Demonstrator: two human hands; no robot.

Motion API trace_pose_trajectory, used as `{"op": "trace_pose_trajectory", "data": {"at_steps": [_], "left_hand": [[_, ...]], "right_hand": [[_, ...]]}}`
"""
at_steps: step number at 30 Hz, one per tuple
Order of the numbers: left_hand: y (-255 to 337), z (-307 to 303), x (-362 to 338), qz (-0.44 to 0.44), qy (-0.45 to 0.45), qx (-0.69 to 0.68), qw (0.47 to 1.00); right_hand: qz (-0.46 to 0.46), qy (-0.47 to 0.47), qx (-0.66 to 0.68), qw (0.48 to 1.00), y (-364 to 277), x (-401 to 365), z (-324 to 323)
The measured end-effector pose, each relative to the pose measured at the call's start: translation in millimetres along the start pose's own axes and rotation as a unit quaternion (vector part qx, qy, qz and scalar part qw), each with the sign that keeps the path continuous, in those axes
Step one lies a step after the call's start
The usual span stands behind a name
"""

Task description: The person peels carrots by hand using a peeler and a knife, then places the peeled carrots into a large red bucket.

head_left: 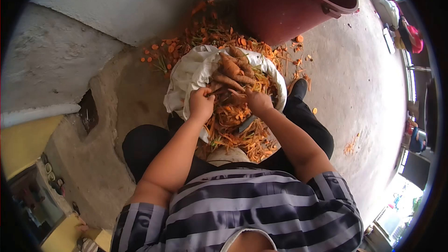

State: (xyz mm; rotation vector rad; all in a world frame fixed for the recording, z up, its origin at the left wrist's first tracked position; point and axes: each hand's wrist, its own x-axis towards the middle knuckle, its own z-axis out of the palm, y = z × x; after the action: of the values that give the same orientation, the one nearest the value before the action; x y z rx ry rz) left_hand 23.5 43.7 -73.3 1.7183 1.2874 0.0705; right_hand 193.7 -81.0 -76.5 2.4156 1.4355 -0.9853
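A white sack (179, 81) with its rim rolled down stands between my knees, full of orange peelings (231, 114). Several unpeeled carrots (232, 67) lie heaped on top, toward the far side. My left hand (201, 103) is closed at the near left of the heap, its fingers pinched on a carrot end. On the right, my right hand (259, 101) has its fingers curled round a brownish carrot (237, 96); they hide part of it. A dark grey flat piece (247, 123) rests on the peelings just below my right hand.
A big dark red bucket (289, 11) with carrots in it stands beyond the sack. Peelings and carrot slices (171, 48) litter the concrete floor. A grey wall (93, 4) rises at the left. People and objects appear at the far right edge.
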Motion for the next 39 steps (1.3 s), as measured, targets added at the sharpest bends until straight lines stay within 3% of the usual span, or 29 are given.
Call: {"op": "trace_pose_trajectory", "data": {"at_steps": [1,3,6,7,10,13,14,17,18,19,20,23,28,31,35,39], "left_hand": [[7,4,7,0.007,0.0,0.023,1.0],[25,16,23,0.023,0.0,0.074,0.997],[52,29,46,0.256,0.024,0.243,0.935],[62,29,52,0.271,-0.009,0.311,0.911],[72,34,64,0.306,-0.073,0.456,0.832],[63,36,77,0.333,-0.03,0.356,0.873],[61,33,81,0.29,-0.057,0.306,0.905],[59,19,71,0.2,-0.053,0.136,0.969],[62,11,63,0.133,-0.093,0.01,0.987],[69,2,51,0.065,-0.131,-0.118,0.982],[75,-7,38,-0.003,-0.166,-0.245,0.955],[85,-35,-4,-0.033,-0.218,-0.502,0.836],[108,-84,-76,0.046,-0.312,-0.668,0.674],[95,-89,-94,-0.006,-0.309,-0.616,0.724],[76,-76,-121,-0.12,-0.316,-0.659,0.672],[65,-67,-133,-0.127,-0.351,-0.629,0.682]], "right_hand": [[0.022,-0.065,0.017,0.997,1,-7,-9],[-0.022,-0.041,-0.017,0.999,11,-23,-10],[-0.115,0.04,-0.021,0.992,24,-61,-16],[-0.149,0.077,-0.017,0.986,25,-73,-23],[-0.007,0.124,0.167,0.978,22,-107,-45],[0.011,0.224,0.319,0.921,27,-125,-57],[0.045,0.23,0.368,0.9,27,-130,-65],[0.025,0.303,0.412,0.859,41,-123,-60],[0.043,0.247,0.48,0.841,41,-125,-67],[0.044,0.255,0.506,0.823,38,-127,-70],[0.044,0.263,0.53,0.805,35,-130,-73],[0.033,0.26,0.578,0.773,27,-138,-71],[-0.004,0.239,0.659,0.713,5,-163,-70],[-0.007,0.274,0.744,0.609,-1,-171,-69],[-0.035,0.316,0.771,0.552,-19,-189,-91],[-0.09,0.35,0.749,0.556,-69,-199,-108]]}}
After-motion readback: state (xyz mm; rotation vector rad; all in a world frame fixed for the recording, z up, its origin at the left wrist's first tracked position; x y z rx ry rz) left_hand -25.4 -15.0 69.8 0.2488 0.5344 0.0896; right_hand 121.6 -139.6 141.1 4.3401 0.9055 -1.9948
